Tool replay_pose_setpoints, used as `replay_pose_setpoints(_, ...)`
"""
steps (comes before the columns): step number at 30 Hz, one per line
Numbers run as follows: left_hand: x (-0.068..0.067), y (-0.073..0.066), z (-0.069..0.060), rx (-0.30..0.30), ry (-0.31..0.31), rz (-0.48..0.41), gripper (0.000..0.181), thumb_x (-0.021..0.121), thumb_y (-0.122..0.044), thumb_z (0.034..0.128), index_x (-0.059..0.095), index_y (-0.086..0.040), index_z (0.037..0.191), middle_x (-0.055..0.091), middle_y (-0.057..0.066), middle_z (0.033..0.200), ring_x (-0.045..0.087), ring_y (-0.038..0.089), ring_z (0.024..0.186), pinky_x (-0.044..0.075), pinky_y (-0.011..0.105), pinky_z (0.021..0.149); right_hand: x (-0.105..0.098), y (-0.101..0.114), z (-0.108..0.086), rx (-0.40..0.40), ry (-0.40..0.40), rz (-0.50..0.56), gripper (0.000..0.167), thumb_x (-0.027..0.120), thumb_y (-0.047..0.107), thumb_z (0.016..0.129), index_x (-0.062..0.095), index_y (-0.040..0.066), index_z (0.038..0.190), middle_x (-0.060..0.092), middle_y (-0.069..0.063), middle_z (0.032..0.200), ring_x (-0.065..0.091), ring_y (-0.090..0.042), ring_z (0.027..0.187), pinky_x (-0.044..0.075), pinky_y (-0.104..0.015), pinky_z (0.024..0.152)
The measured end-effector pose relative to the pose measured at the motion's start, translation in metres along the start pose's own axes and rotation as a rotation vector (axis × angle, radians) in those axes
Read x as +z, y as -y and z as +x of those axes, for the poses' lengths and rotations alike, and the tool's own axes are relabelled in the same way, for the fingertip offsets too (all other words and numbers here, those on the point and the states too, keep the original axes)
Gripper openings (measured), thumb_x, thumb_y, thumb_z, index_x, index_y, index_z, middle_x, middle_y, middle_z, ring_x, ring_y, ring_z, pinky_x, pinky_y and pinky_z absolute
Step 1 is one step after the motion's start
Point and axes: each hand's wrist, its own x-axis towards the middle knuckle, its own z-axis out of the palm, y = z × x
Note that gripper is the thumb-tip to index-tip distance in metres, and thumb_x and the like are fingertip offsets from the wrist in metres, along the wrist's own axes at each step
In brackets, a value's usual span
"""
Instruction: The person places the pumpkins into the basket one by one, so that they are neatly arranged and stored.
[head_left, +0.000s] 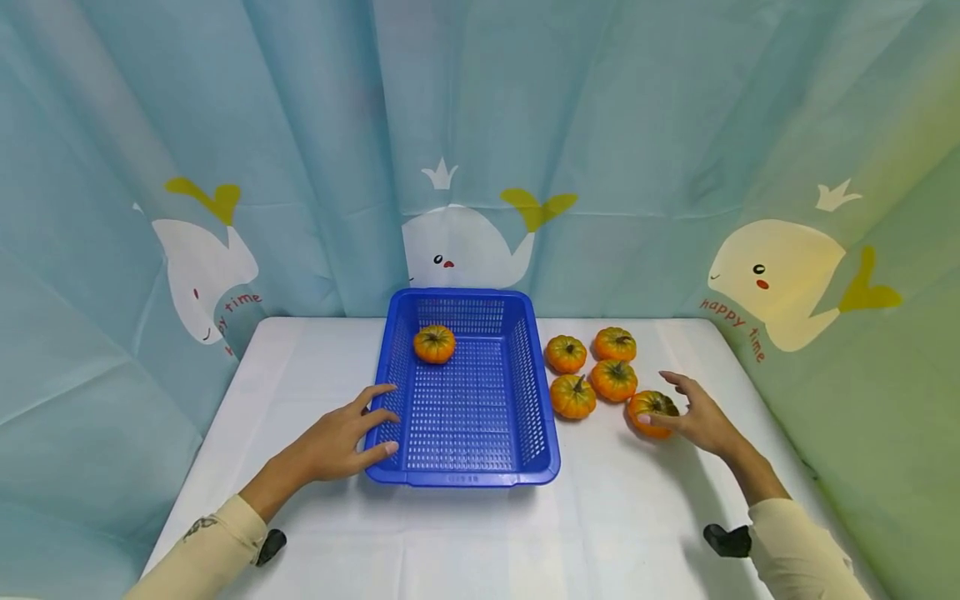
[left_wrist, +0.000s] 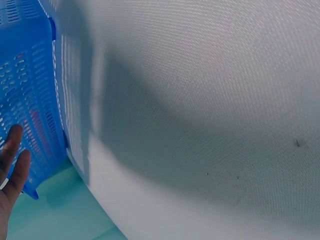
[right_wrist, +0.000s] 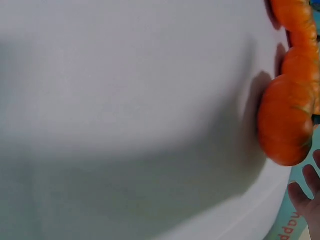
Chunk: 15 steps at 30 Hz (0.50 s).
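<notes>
A blue plastic basket stands on the table with one small orange-green pumpkin in its far left corner. My left hand is at the basket's left rim, fingers spread and reaching over it; firm contact cannot be told. Right of the basket lie several more small pumpkins, among them one with an upright stem. My right hand is beside the nearest right pumpkin, thumb in front of it and fingers spread. In the right wrist view the visible fingers are apart from that pumpkin.
A white cloth covers the table. Light blue curtains with whale prints hang behind it and along both sides. The basket's raised walls stand between the left hand and the loose pumpkins. Dark straps' ends show by both wrists.
</notes>
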Motion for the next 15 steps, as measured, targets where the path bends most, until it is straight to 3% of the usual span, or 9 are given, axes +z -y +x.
replay_pose_setpoints(10,0.002,0.001,0.002,0.019,-0.001,-0.009,0.05,0.055,-0.057,0.0961,0.065,-0.02,0.127,0.033,0.011,0.161,0.063,0.035,0.12,0.058,0.049,0.092,0.01,-0.018,-0.007,0.077,0.034,-0.045,0.097,0.082,0.039,0.082,0.031,-0.007,0.15,0.03,-0.041,0.147,0.034,-0.059,0.131,0.032,-0.076,0.101)
replay_pose_setpoints(15,0.001,0.002,-0.001,0.014,-0.006,-0.004,0.049,0.056,-0.056,0.0959,0.065,-0.019,0.127,0.033,0.01,0.16,0.064,0.034,0.118,0.058,0.049,0.091,0.016,-0.022,-0.004,0.044,0.006,-0.07,0.09,0.083,0.035,0.081,0.037,-0.008,0.146,0.037,-0.042,0.142,0.039,-0.059,0.127,0.035,-0.074,0.1)
